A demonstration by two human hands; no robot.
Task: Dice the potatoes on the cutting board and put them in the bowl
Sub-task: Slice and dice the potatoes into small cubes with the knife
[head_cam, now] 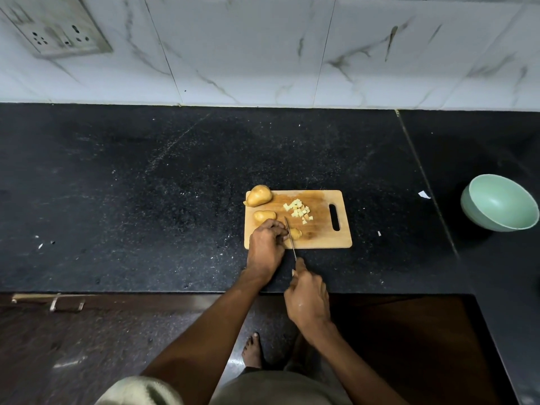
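A wooden cutting board (321,235) lies on the black counter. A whole potato (259,195) sits at its far left corner, and a smaller potato (264,215) lies just nearer. A pile of several pale potato dice (299,210) is in the board's middle. My left hand (266,244) holds down a potato piece (295,233) at the board's near edge with curled fingers. My right hand (306,296) grips the handle of a knife (290,238), whose blade stands against that piece beside my left fingers. The green bowl (479,210) stands empty far to the right.
The black granite counter (146,200) runs wide to the left and back, ending at a marble-tiled wall with a socket plate (58,27). Small white scraps (424,194) lie on the counter between board and bowl. My bare foot (252,349) shows below the counter edge.
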